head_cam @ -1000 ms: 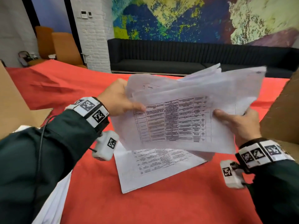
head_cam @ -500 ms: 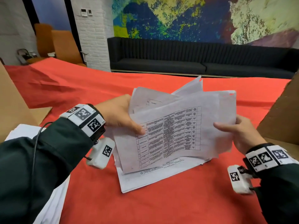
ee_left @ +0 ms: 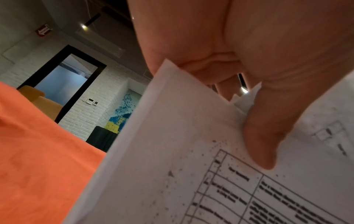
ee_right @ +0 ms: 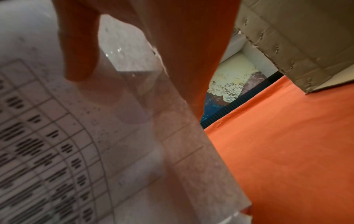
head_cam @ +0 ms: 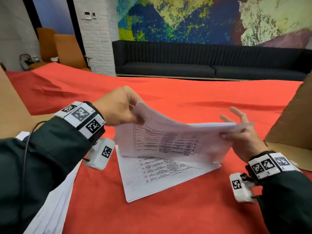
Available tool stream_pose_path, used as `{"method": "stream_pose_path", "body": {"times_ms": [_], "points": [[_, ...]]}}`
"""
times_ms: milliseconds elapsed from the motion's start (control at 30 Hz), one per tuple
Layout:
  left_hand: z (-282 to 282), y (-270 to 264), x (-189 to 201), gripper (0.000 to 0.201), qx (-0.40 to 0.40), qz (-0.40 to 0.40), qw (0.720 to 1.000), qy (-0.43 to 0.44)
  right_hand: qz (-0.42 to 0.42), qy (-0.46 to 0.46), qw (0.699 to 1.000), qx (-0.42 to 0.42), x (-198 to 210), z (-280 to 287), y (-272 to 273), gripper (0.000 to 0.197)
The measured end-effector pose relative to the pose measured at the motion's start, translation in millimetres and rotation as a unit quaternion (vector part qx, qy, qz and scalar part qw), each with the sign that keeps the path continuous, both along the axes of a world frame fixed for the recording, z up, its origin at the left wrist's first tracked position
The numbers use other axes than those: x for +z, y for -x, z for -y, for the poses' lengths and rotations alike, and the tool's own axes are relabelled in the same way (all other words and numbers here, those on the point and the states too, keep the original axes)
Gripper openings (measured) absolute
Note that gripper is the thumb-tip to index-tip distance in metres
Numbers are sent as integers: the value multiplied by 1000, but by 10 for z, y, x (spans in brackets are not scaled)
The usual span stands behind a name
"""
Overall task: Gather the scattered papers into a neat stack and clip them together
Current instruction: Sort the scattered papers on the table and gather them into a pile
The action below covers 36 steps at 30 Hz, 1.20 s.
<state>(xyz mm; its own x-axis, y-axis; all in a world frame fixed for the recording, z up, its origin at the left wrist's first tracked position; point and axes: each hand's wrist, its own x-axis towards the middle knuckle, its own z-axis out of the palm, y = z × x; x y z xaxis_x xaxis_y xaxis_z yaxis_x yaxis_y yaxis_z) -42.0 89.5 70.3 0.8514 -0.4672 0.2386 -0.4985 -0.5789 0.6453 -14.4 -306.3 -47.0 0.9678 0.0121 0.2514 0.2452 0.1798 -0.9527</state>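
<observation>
Print on sheaf (head_cam: 170, 141): tables, illegible | left grip (head_cam: 118, 107) pinching sheaf corner | right grip (head_cam: 243, 134) pinching opposite edge | sheaf lowered, flatter than before, over sheet (head_cam: 160, 179) on worktop (head_cam: 185, 208)

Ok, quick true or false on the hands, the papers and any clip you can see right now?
1. The left hand pinches the held papers. True.
2. The right hand hangs clear of them. False: it holds their right edge.
3. A sheet lies flat on the red cloth under them. True.
4. A clip is on the held papers. False: none shows.
</observation>
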Motion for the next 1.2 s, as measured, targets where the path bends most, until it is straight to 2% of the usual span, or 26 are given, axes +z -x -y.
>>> {"method": "stream_pose_path", "body": {"times_ms": [100, 167, 233, 300, 333, 433, 467, 533, 600, 700, 800, 867, 900, 967, 1033, 1100, 1200], "points": [[10, 8, -62, 28, 20, 15, 999, 22, 21, 72, 997, -1, -29, -94, -29, 90], [-8, 2, -102, 33, 42, 34, 996, 67, 31, 84, 996, -29, -60, -166, -25, 85], [-51, -25, -168, 51, 79, 53, 986, 140, 20, 39, 997, -65, -67, -187, -50, 69], [-111, -83, -345, 76, 148, 47, 960, 232, 10, -13, 997, -71, -52, -172, -64, 53], [-132, -106, -472, 86, 184, 27, 941, 283, 7, -31, 997, -67, -42, -151, -68, 56], [-182, -176, -948, 112, 219, -81, 895, 380, -9, -52, 998, -24, -48, -90, -55, 88], [-173, -183, -1072, 109, 212, -104, 897, 374, -21, -41, 999, -3, -72, -104, -44, 85], [-84, -172, -1221, 75, 195, -103, 914, 340, -50, -12, 999, 0, -177, -181, -27, 62], [54, -189, -1265, 41, 209, -66, 927, 303, -73, 39, 995, -55, -267, -273, -21, 40], [218, -168, -1100, 19, 235, -37, 932, 272, -53, 50, 991, -108, -204, -308, -53, 30], [233, -109, -850, 21, 222, -13, 901, 374, 37, -13, 990, -136, 25, -273, -42, 54], [212, -35, -823, 37, 198, -28, 877, 437, 70, -35, 987, -138, 57, -258, -31, 65], [192, 5, -890, 45, 196, -47, 875, 441, 56, -26, 989, -132, 13, -271, -22, 68], [169, 88, -1110, 47, 219, -77, 889, 394, -12, 17, 992, -124, -146, -343, -10, 57], [176, 134, -1311, 34, 250, -61, 902, 347, -46, 63, 986, -149, -250, -393, -14, 32], [189, 145, -1345, 28, 281, -32, 887, 366, -43, 46, 983, -173, -208, -406, -19, 28], [142, 205, -1297, 47, 260, -28, 862, 435, 6, -42, 993, -113, -101, -373, 5, 31]]}}
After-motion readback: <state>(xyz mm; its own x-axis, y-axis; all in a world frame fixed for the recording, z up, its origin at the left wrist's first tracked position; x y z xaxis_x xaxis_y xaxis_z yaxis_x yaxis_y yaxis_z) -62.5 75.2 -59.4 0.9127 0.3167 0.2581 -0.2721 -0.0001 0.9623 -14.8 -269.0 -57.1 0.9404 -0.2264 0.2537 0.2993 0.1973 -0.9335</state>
